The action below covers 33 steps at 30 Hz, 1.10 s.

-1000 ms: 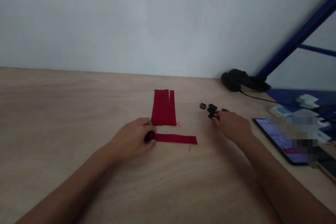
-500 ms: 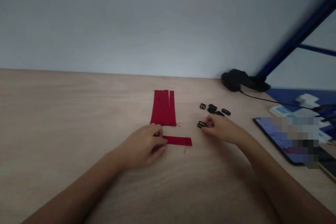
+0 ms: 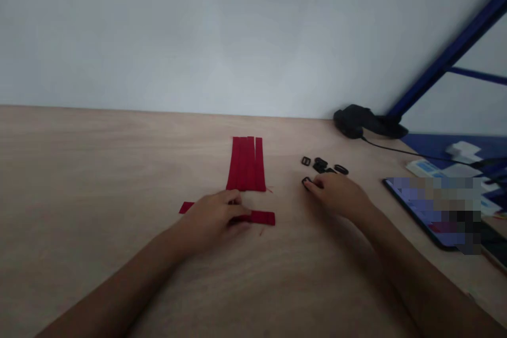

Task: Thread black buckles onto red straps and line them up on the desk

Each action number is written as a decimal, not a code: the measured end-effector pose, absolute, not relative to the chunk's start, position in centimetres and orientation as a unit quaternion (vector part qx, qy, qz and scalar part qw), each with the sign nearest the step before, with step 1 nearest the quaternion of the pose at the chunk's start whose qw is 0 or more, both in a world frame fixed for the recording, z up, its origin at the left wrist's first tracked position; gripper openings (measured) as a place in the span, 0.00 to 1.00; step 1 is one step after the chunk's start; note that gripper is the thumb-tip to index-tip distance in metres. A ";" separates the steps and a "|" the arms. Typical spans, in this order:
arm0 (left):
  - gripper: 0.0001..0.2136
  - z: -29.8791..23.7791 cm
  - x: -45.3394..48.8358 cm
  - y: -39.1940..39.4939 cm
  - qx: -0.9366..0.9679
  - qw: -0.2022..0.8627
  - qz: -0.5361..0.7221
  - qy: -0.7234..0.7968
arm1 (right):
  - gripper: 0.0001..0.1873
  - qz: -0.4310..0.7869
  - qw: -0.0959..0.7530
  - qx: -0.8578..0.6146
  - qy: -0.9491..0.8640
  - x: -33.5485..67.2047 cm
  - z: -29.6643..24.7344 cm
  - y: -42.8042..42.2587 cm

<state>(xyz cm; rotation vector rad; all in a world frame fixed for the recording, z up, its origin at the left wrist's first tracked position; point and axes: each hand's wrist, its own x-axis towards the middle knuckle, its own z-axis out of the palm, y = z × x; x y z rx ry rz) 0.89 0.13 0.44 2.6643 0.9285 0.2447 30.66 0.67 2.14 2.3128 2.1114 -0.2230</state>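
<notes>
A single red strap (image 3: 262, 217) lies crosswise on the wooden table (image 3: 99, 169); my left hand (image 3: 214, 218) rests on its middle, fingers closed over it, and its left end sticks out past my wrist. Just behind it lies a neat row of several red straps (image 3: 246, 163). My right hand (image 3: 338, 195) rests on the table with its fingertips pinched on a small black plastic buckle (image 3: 306, 182). Beyond those fingers sits a cluster of several more black buckles (image 3: 322, 165).
A black device (image 3: 362, 121) with a cable lies at the back right by the wall. A tablet (image 3: 430, 210) with a lit screen and some papers lie at the right edge. A blue metal frame (image 3: 455, 50) rises at the right.
My left hand has slid the single strap to the left, so its end now shows beyond my wrist. My right hand has pulled one buckle out of the cluster toward me.
</notes>
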 end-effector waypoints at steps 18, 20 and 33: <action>0.12 0.3 1.0 0.1 0.928 0.166 0.097 0.319 | 0.18 0.067 -0.038 0.701 0.709 34.8 0.5 3.8; 0.12 0.3 1.1 0.1 0.927 0.170 0.099 0.320 | 0.20 0.091 -0.079 0.710 0.693 34.5 1.1 3.7; 0.22 0.3 2.4 -0.3 0.852 0.270 0.233 0.382 | 0.07 -0.321 -0.378 0.559 0.664 24.5 0.6 -2.0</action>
